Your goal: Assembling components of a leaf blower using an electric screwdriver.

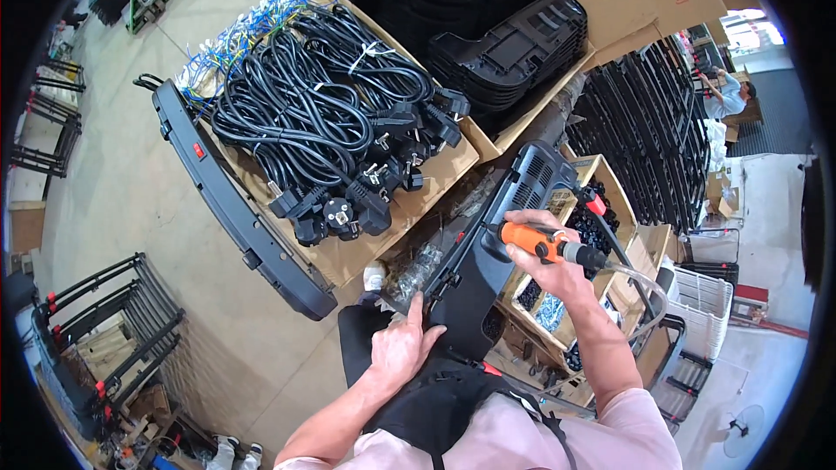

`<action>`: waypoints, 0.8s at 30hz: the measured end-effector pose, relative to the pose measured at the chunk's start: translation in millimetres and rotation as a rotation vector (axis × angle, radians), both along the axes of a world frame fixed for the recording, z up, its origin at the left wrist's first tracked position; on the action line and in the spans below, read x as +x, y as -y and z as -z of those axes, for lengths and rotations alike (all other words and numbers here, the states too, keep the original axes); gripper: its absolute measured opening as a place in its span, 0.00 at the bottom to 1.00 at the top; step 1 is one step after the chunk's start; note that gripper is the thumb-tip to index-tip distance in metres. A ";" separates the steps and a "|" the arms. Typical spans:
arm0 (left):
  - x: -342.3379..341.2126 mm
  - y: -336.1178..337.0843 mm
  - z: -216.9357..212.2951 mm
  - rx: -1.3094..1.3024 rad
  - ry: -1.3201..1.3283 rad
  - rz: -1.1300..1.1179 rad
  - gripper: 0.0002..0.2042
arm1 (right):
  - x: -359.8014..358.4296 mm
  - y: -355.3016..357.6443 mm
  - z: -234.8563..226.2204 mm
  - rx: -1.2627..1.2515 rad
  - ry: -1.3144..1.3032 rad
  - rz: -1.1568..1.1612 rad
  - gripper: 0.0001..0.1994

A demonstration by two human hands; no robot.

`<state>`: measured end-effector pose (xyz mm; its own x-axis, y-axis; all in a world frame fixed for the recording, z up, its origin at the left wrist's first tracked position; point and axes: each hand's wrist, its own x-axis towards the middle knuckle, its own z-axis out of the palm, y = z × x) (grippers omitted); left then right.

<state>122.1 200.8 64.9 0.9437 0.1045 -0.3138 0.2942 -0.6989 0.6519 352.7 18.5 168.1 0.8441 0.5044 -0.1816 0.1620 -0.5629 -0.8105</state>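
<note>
A long black plastic housing [470, 296] with a vented end lies across my lap and slants up to the right. In my right hand [550, 271] is an orange air screwdriver [533, 241], its front end pointing left at the housing's edge. A pale hose [649, 289] curves down from its rear. My left hand [402, 350] rests by the near end of the housing, index finger stretched out along its edge and thumb apart, gripping nothing. Whether the screwdriver's bit touches a screw cannot be made out.
A carton of coiled black power cables [305, 104] stands ahead, a long dark plastic cover [235, 200] leaning on its left side. Stacked black plastic trays [514, 48] fill another box. A wooden parts bin [557, 339] sits at the right, near black frames [649, 135]. A person [731, 96] works far right.
</note>
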 end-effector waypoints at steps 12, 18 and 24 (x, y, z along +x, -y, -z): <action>-13.2 9.6 13.9 -0.183 -0.058 -0.181 0.36 | -21.5 24.8 2.2 0.184 0.038 0.090 0.27; -20.3 7.9 17.2 -0.191 -0.049 -0.137 0.41 | -92.4 88.5 -26.9 -0.056 -0.064 0.166 0.27; -18.6 5.9 23.0 -0.173 -0.070 -0.059 0.41 | -141.0 74.0 13.9 0.007 -0.266 0.261 0.26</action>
<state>103.5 194.9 41.9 0.9127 0.0980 -0.3968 0.3805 -0.5584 0.7372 211.7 -55.5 154.3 0.8682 0.2801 -0.4097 -0.2036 -0.5519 -0.8087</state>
